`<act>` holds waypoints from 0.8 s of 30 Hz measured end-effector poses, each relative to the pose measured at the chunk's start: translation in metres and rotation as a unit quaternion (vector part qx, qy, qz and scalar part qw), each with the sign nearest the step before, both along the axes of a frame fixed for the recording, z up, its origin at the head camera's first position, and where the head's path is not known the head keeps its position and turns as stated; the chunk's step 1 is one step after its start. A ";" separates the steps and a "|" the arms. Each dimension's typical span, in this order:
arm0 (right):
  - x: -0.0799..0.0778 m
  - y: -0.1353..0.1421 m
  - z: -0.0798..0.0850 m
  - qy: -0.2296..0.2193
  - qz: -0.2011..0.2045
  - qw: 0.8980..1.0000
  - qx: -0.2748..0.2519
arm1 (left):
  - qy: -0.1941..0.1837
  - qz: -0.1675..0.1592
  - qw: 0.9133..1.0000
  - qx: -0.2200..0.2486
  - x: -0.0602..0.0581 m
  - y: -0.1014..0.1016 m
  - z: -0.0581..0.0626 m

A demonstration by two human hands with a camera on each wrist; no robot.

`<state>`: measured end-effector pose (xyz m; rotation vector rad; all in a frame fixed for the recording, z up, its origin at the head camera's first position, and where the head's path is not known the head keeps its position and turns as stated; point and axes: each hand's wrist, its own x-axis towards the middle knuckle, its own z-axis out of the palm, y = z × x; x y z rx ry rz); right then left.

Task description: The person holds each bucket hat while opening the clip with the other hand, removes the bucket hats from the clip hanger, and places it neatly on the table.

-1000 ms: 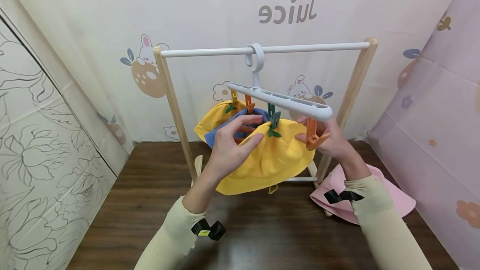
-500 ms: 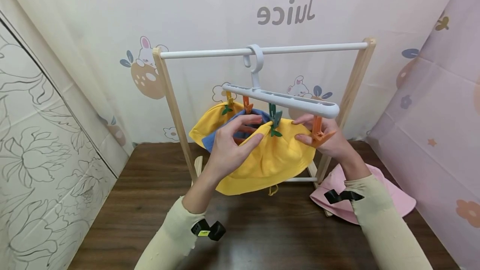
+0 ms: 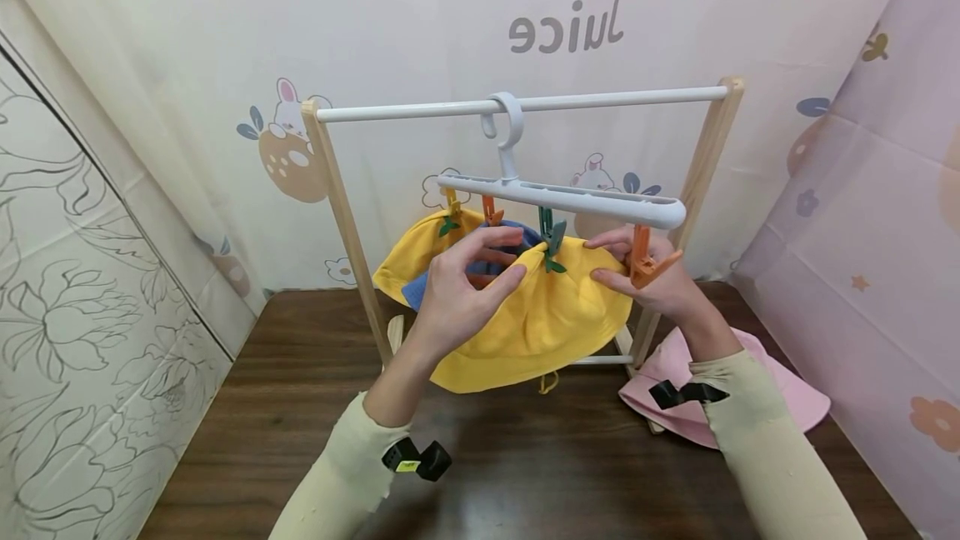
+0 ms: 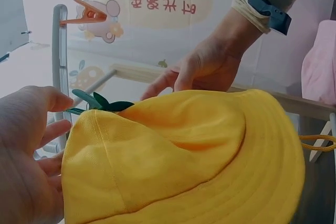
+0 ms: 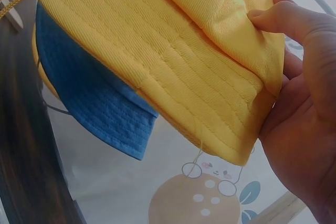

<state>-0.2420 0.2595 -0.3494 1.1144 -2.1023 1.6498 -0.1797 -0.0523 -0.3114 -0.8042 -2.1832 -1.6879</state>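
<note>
A yellow bucket hat (image 3: 551, 315) with a green leaf trim hangs from a dark green clip on the white clip hanger (image 3: 570, 198). Beside the hat's left edge is my left hand (image 3: 465, 290), thumb close to the clip and fingers spread apart. At the hat's right side is my right hand (image 3: 660, 277), with the thumb on the front fabric (image 5: 262, 19) and other fingers partly hidden behind it. An orange clip (image 3: 648, 261) dangles in front of that hand. Behind hang a blue hat (image 5: 100, 93) and another yellow hat (image 3: 412, 257).
The hanger hooks over the white rod (image 3: 615, 97) of a wooden-sided rack (image 3: 341, 207). A pink hat (image 3: 772, 382) lies at the right on the dark wooden table (image 3: 510, 473). Printed curtains enclose the back and sides.
The hanger has turned, its near right end and orange clip swinging right and its far end left. My hands and the front yellow hat hold nearly the same place.
</note>
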 end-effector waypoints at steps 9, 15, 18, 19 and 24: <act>-0.003 0.003 -0.004 -0.020 0.027 0.999 -0.006 | -0.005 0.004 1.000 0.004 -0.001 0.005 0.007; -0.004 0.003 -0.007 -0.034 0.042 0.998 -0.015 | -0.007 0.010 1.000 0.006 -0.003 0.010 0.010; -0.005 0.003 -0.008 -0.035 0.050 0.998 -0.017 | -0.011 0.011 1.000 0.000 -0.003 0.013 0.011; -0.006 0.004 -0.008 -0.037 0.053 0.998 -0.017 | -0.013 0.012 1.000 -0.004 -0.003 0.013 0.011; -0.007 0.005 -0.010 -0.043 0.055 0.997 -0.018 | -0.022 0.009 1.000 -0.012 -0.003 0.015 0.012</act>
